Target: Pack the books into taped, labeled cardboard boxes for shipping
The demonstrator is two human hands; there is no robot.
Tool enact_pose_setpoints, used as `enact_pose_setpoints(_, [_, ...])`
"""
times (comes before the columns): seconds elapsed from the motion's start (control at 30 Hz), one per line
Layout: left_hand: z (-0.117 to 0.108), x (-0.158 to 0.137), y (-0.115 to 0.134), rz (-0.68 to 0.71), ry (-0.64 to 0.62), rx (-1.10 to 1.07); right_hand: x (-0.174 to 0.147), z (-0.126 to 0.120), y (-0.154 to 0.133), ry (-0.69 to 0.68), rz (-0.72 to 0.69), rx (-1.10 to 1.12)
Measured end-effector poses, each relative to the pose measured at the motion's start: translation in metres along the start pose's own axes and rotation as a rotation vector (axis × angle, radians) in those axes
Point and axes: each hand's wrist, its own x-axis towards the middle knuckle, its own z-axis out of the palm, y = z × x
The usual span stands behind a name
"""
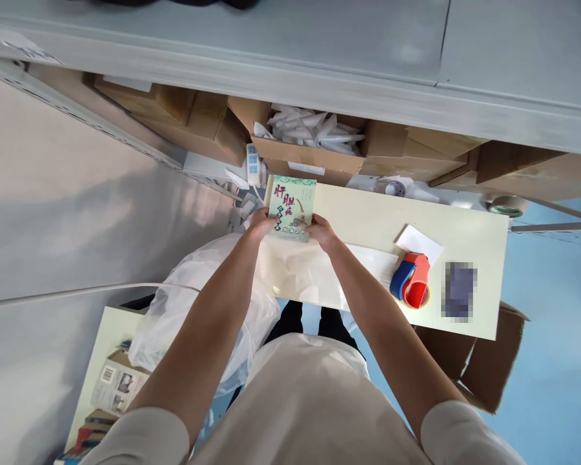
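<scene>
A: ok so how's that green book (292,200) being held?

B: Both hands on it. Left hand (260,223) is gripping the left edge down low, right hand (322,230) is pinching near the lower right corner, thumbs on the cover side.

A: so it's right between them?

B: Yep, cover up, and most of it sticks out past the grip, toward the cardboard box (314,154) full of white pieces (314,126).

A: resting on the table (358,210) or lifted?

B: It's over the left end, but tbh can't tell if it's touching.

A: what else is around?

B: Red-and-blue tape dispenser (413,281) way off to the right, overlapping a white card (420,242).
</scene>
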Motion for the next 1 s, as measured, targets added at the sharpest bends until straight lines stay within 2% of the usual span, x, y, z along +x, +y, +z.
enact_pose_setpoints(0.13, [0.003,-0.001,0.002,-0.024,-0.063,-0.069,0.010,-0.003,-0.009,0.025,-0.118,0.015])
enact_pose_setpoints(0.27, [0.004,-0.004,0.014,0.109,0.029,-0.276,0.008,-0.004,-0.031,-0.029,-0.327,-0.033])
enact_pose_setpoints(0.4, [0.002,-0.028,0.033,0.286,0.099,-0.369,-0.027,-0.011,-0.055,-0.090,-0.503,-0.032])
enact_pose_setpoints(0.5, [0.010,-0.068,0.044,0.394,0.047,-0.390,-0.075,-0.034,-0.055,-0.052,-0.516,-0.041])
enact_pose_setpoints(0.6, [0.034,-0.122,0.038,0.369,-0.082,-0.358,-0.130,-0.070,-0.029,0.060,-0.442,-0.052])
enact_pose_setpoints(0.7, [0.070,-0.169,0.015,0.231,-0.221,-0.244,-0.178,-0.106,0.020,0.167,-0.310,-0.036])
enact_pose_setpoints(0.77, [0.095,-0.189,-0.004,0.153,-0.282,-0.155,-0.201,-0.123,0.054,0.208,-0.210,-0.011])
enact_pose_setpoints(0.87, [0.126,-0.202,-0.028,0.118,-0.306,0.002,-0.215,-0.137,0.097,0.232,-0.107,0.015])
enact_pose_setpoints(1.0, [0.148,-0.203,-0.040,0.158,-0.285,0.147,-0.205,-0.144,0.123,0.336,-0.114,-0.076])
